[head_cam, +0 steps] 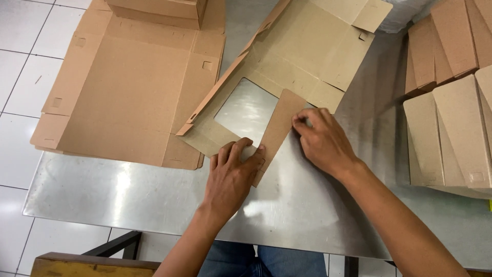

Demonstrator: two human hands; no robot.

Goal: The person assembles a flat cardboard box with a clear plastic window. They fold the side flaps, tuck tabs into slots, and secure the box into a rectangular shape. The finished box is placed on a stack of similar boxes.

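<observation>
The box blank [307, 56] runs off the top edge, and the left fingertips partly hide its near corner. Its folded flap [279, 128] lies on the steel table [128, 190] between both hands: the left hand [233, 177] presses flat on the flap's lower end, fingers spread, gripping nothing; the right hand [323, 141] pinches the flap's right edge with curled fingers

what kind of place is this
Probably a small packing or box-making workspace. A steel table on a white tiled floor carries flat die-cut cardboard blanks, and more folded cardboard pieces are stacked at one side. Both hands, left hand and right hand, press on a windowed blank.
</observation>
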